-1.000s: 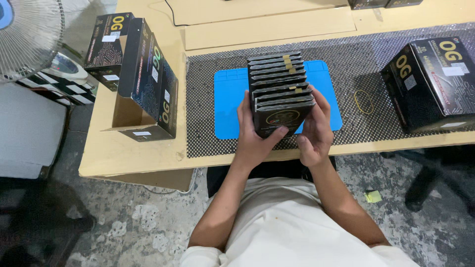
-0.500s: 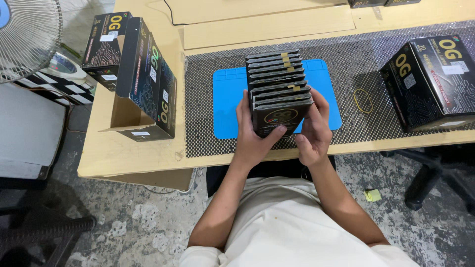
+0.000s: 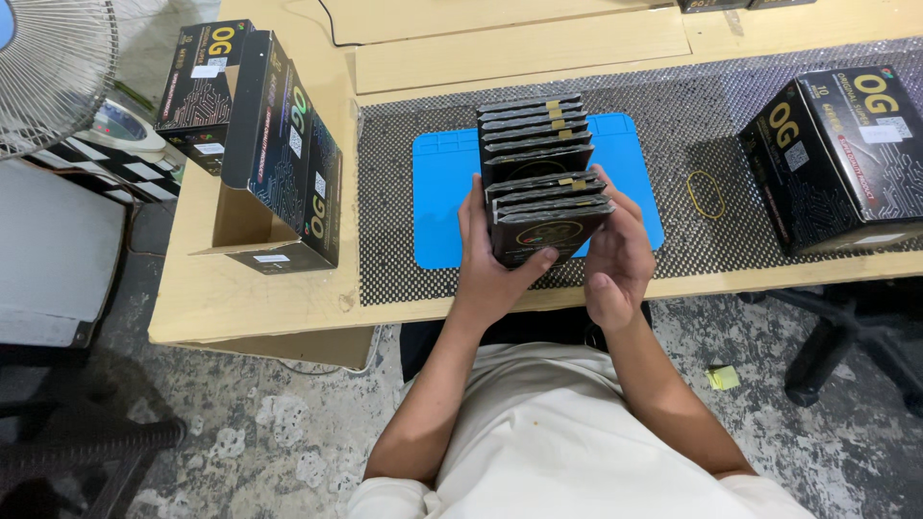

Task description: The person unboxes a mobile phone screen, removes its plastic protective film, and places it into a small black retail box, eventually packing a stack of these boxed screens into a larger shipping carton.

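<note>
A row of flat black boxes (image 3: 535, 135) with gold tape stands on edge on a blue mat (image 3: 444, 197). The nearest few boxes (image 3: 550, 219) are pulled a little apart from the rest of the row and tilted toward me. My left hand (image 3: 487, 261) grips their left side, thumb across the front face. My right hand (image 3: 618, 255) holds their right side.
A black mesh liner (image 3: 731, 154) covers the wooden table (image 3: 240, 288). An open black carton (image 3: 281, 168) lies at the left with another behind it, a closed black carton (image 3: 838, 154) at the right. A rubber band (image 3: 705, 193) lies on the liner. A fan (image 3: 48, 67) stands far left.
The front few boxes have come away from the row toward me, leaving a gap. Both hands moved slightly nearer the table edge with them.
</note>
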